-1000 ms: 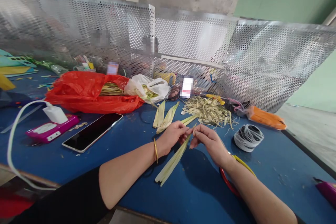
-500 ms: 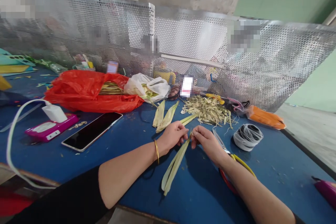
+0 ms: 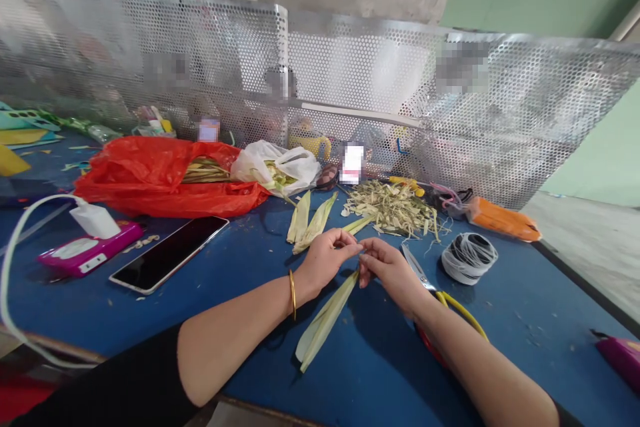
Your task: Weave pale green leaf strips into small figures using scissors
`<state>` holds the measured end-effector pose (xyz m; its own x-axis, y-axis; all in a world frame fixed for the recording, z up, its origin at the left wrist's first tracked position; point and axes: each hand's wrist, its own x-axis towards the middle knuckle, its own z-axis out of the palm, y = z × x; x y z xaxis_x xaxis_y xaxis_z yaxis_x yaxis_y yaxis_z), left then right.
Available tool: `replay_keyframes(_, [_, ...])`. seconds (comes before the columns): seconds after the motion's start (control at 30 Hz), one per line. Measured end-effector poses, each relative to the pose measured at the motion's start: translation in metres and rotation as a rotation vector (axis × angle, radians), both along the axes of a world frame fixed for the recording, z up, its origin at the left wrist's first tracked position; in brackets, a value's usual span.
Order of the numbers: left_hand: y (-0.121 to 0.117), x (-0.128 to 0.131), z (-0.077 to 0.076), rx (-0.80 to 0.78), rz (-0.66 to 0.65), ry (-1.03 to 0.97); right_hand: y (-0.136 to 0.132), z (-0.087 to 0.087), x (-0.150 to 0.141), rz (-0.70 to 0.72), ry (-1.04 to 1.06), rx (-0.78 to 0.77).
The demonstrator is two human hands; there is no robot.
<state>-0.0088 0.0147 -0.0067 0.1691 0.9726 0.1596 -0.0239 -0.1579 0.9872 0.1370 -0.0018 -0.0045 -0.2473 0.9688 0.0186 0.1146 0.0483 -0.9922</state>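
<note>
Blue tabletop (image 3: 530,307); pale husk (image 3: 327,321), long axis diagonal, broad end lower left

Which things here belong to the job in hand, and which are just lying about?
Likely the job: held leaf, loose leaves, scissors, thread spool.

Apparently just lying about: dark-screened phone, white charger, purple box, orange packet.

On table (image 3: 400,380): phone (image 3: 170,255) left, leaf (image 3: 327,327) centre, scissors (image 3: 425,281) right (partly beneath forearm (image 3: 470,340)), spool (image 3: 469,259) farther right.
</note>
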Motion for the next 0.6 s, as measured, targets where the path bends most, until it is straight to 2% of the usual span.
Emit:
replay_keyframes(0.1, [0.0, 0.0, 0.0, 0.025, -0.013, 0.009, -0.002, 0.001, -0.001, 0.082, -0.039, 0.006])
replay_keyframes(0.23, [-0.003, 0.0, 0.0, -0.099, -0.053, -0.057, -0.001, 0.005, 0.001, -0.004, -0.004, 0.067])
replay_keyframes(0.37, [-0.008, 0.001, 0.0, -0.394, -0.365, -0.129, 0.001, 0.011, 0.007, -0.098, 0.049, 0.113])
replay_keyframes(0.43, [-0.009, 0.001, 0.001, -0.482, -0.463, -0.166, 0.002, 0.012, 0.009, -0.116, 0.035, 0.134])
replay_keyframes(0.6, [-0.004, -0.004, 0.006, -0.558, -0.358, -0.225, 0.002, 0.013, 0.011, -0.101, -0.096, 0.279])
